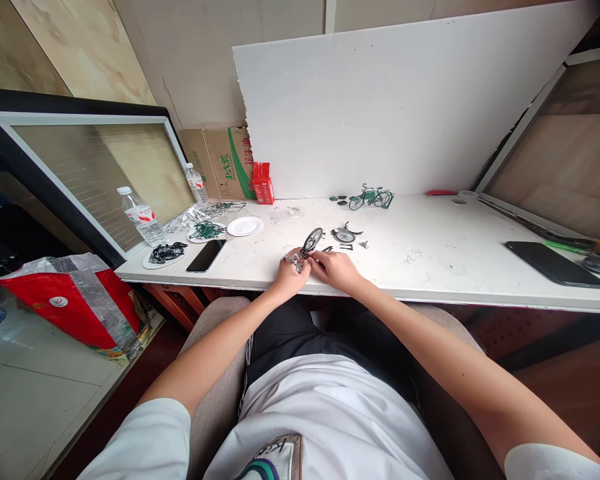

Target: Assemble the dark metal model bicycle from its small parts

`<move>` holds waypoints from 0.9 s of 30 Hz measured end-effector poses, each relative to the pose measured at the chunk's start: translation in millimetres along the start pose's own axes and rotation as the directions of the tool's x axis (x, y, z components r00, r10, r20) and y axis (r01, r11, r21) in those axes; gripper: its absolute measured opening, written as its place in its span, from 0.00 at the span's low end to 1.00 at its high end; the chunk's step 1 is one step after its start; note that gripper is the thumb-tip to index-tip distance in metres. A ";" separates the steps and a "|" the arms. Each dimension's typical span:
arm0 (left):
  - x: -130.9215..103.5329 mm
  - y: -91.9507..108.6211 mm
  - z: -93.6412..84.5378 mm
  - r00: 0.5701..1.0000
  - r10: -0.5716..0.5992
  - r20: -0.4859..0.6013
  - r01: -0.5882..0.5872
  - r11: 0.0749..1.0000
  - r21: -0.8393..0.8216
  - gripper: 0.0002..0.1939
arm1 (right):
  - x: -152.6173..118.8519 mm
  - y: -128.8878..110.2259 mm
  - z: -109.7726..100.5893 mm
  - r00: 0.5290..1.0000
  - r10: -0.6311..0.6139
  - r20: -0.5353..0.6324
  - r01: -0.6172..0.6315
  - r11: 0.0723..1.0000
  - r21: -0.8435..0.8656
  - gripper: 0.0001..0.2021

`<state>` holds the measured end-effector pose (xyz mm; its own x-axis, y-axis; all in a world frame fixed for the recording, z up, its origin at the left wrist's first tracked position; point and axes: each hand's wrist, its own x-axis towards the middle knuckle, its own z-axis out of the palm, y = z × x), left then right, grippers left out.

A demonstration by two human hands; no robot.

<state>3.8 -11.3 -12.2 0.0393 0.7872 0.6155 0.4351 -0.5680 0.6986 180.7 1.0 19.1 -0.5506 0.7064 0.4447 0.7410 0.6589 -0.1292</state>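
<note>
Near the table's front edge, my left hand (293, 272) is closed around part of a miniature bicycle, whose dark spoked wheel (313, 239) sticks up above the fingers. My right hand (339, 269) pinches at the same piece from the right, its fingertips close against those of the left. The exact spot it grips is hidden. Just beyond the hands lies another small wheel with a fork and handlebar (345, 233). Tiny dark parts (347, 247) are scattered beside it. Farther back stands a green miniature bicycle (370, 197).
At left, plates hold black parts (167, 253) and green parts (207, 231), near a white plate (245, 226), a phone (207, 256) and a water bottle (143, 219). A red box (263, 183) stands behind. A black phone (555, 264) lies right. A white board (380, 107) backs the table.
</note>
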 end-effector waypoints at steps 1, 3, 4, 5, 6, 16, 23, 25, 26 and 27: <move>0.1 0.1 -0.2 1.000 0.003 0.001 -0.003 1.000 0.004 0.12 | 0.0 -0.1 -0.1 1.000 0.000 0.001 0.000 1.000 -0.003 0.18; 0.2 0.5 -0.5 1.000 0.006 0.002 -0.006 1.000 0.007 0.12 | 0.1 -0.1 -0.1 1.000 0.001 0.001 -0.001 1.000 -0.004 0.18; 0.2 0.6 -0.7 1.000 0.006 0.003 -0.006 1.000 0.007 0.12 | 0.2 0.0 0.0 1.000 0.002 0.001 -0.002 1.000 -0.004 0.18; 0.2 0.8 -0.8 1.000 0.004 0.004 -0.004 1.000 0.007 0.12 | 0.2 0.1 0.1 1.000 0.002 0.001 -0.002 1.000 -0.002 0.18; 0.3 1.0 -0.9 1.000 0.001 0.006 -0.001 1.000 0.006 0.12 | 0.3 0.1 0.1 1.000 0.001 0.001 -0.001 1.000 0.001 0.18; -0.1 -0.1 -0.6 1.000 0.021 0.009 -0.021 1.000 0.012 0.14 | 0.5 -1.1 -1.2 1.000 0.004 0.005 -0.004 1.000 -0.001 0.18; 0.0 0.3 -0.8 1.000 0.006 0.007 -0.006 1.000 -0.002 0.13 | 0.2 1.4 2.1 1.000 -0.007 -0.005 0.007 1.000 -0.009 0.18; 0.1 0.5 -0.7 1.000 -0.001 0.006 0.001 1.000 -0.013 0.12 | 0.1 2.0 2.5 1.000 -0.004 -0.009 0.004 1.000 -0.003 0.18; 0.1 0.4 -0.6 1.000 -0.005 0.004 0.005 1.000 -0.016 0.12 | 0.2 2.1 2.6 1.000 -0.004 -0.010 0.004 1.000 0.003 0.18; 0.2 0.2 -0.4 1.000 -0.010 0.002 0.010 1.000 -0.017 0.12 | 0.3 2.3 2.6 1.000 -0.005 -0.010 0.005 1.000 0.011 0.18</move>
<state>3.5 -11.3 -11.8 0.0368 0.7933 0.6077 0.4199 -0.5641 0.7110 181.3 3.4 16.6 -0.5500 0.7006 0.4546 0.7341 0.6651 -0.1369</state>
